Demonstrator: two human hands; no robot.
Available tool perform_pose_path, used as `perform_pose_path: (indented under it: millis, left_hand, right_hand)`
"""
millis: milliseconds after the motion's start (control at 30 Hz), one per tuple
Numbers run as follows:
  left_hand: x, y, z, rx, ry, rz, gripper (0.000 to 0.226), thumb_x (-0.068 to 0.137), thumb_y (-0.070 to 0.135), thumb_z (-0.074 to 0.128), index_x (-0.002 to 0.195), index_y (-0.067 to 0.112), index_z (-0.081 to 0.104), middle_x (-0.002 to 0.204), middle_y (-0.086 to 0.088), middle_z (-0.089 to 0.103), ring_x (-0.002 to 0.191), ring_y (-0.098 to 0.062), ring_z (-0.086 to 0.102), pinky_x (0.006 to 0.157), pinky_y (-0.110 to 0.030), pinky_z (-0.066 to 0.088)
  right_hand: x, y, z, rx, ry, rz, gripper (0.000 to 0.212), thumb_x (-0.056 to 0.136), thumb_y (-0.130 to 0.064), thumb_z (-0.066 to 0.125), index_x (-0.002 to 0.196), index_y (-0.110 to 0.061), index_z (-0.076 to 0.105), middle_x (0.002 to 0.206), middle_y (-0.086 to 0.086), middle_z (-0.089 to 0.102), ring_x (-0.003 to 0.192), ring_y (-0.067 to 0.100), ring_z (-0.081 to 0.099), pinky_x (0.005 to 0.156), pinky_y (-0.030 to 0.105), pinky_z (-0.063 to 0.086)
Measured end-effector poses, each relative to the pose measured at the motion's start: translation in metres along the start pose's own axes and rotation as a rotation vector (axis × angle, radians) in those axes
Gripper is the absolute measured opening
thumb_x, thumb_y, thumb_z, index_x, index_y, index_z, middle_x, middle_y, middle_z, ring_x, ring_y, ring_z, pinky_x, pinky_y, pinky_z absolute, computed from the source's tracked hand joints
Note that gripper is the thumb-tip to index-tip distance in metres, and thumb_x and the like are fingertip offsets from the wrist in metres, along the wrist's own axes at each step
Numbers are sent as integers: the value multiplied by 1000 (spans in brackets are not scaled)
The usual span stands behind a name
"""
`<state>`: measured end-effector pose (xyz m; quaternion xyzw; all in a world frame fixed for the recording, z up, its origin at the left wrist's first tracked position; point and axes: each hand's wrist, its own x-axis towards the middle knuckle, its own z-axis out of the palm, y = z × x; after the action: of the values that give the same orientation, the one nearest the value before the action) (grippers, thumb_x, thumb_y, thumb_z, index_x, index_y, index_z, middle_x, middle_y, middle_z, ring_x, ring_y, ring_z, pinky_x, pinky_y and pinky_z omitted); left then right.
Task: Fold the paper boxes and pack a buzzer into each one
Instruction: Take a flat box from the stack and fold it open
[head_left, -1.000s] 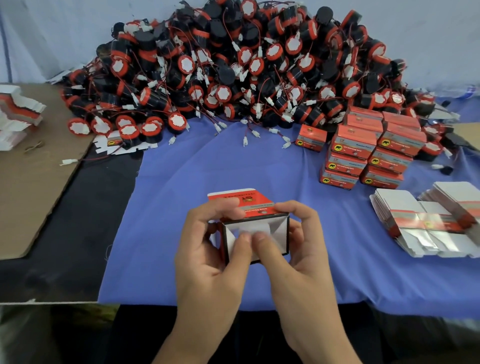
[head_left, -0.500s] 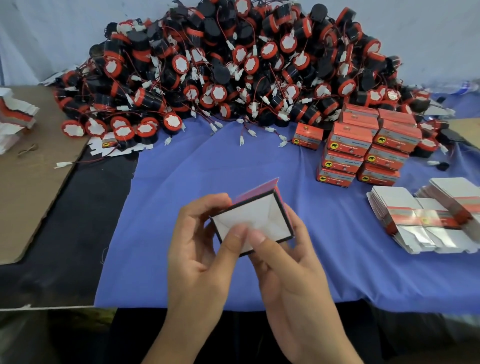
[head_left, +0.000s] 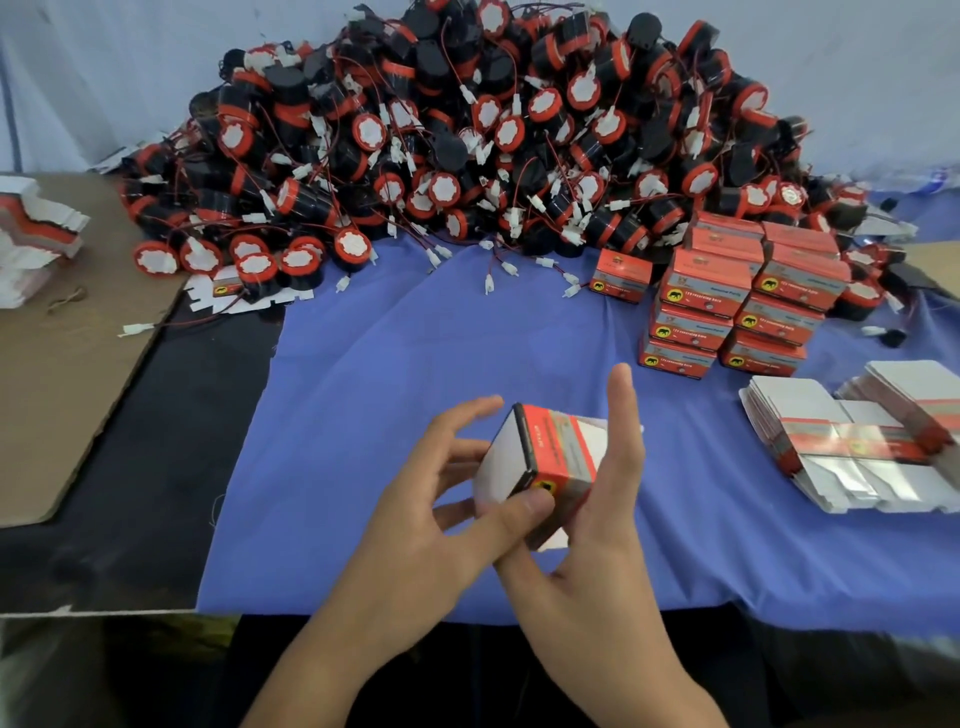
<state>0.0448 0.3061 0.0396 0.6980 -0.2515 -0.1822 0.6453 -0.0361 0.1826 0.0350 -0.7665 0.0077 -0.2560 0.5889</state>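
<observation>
I hold a small red, grey and white paper box above the blue cloth, tilted, with a white face to the left. My left hand pinches it: the thumb lies on the lower front corner and the fingers curl at the white side. Straight fingers of my right hand stand against the box's right side, with the palm under it. A big heap of black and red buzzers with red wires lies at the back. I cannot tell whether the box has anything in it.
Closed red boxes are stacked at the right behind my hands. Flat box blanks lie fanned at the far right. At the left are a brown cardboard sheet and more flat blanks.
The box has turned from showing its white end flaps to showing its red printed side. My right fingers have straightened up along its right side, and my left thumb moved to the front corner.
</observation>
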Motion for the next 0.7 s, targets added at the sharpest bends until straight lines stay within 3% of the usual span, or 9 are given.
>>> perform_pose_path:
  millis: [100,233,300,400,467,533,600,667,700]
  left_hand:
    - [1,-6,-4,131,28,-6,60,71,58,81,126,49,58,127,20,65,128,0,56,104,-35,50]
    - [2,-12,-10,205,36,3,82,62,55,88,135,48,53,123,17,65,118,-6,63,97,-30,56]
    - [4,-14,-11,237,0,34,84,65,47,87,139,54,48,123,18,66,115,-7,65,94,-25,56]
    - [9,-18,-12,111,51,47,59,71,21,81,122,42,62,116,13,72,110,-13,71,93,-26,58]
    - [14,-21,-14,-92,79,-3,53,71,22,82,120,29,63,116,7,75,108,-17,74,88,-24,59]
    - [19,-27,-16,-184,83,-16,56,74,29,85,124,19,61,124,4,72,113,-18,73,88,-22,57]
    - [25,-38,-18,-38,97,-10,58,79,36,88,128,23,61,132,10,67,123,-11,66,98,-26,55]
    - [31,-57,-24,304,148,-9,61,80,38,88,134,32,59,139,18,60,133,-6,54,109,-30,46]
    - [32,-67,-25,497,157,-26,63,80,39,87,137,32,59,144,17,55,138,-10,47,113,-33,41]
  right_hand:
    - [-1,5,-5,-151,-22,29,121,85,1,75,155,-61,-2,109,-20,67,90,11,71,75,24,60]
    - [1,14,-13,-306,-167,-5,121,84,6,70,154,-63,0,122,-32,57,103,-3,62,82,6,48]
    - [6,15,-13,-443,-210,-115,123,80,4,71,158,-55,-4,118,-31,51,108,2,56,91,15,49]
    - [12,14,-12,-583,-52,-291,130,75,-7,87,163,-40,-2,138,-30,35,129,10,47,109,49,47]
    - [15,16,-14,-564,156,-248,121,76,-27,90,164,-33,7,158,-13,31,147,16,35,119,40,35]
    - [18,22,-15,-273,247,-32,117,76,-35,89,163,-33,12,155,-8,41,147,12,38,117,24,33]
    - [20,37,-15,-43,203,131,95,77,-23,87,157,-29,35,135,-8,62,131,11,58,109,25,45]
    - [20,59,-16,-249,173,147,55,84,-16,84,133,-28,61,121,-16,70,120,8,64,102,26,49]
    - [17,69,-16,-404,163,156,44,85,-17,84,122,-31,66,117,-20,70,119,8,63,100,28,48]
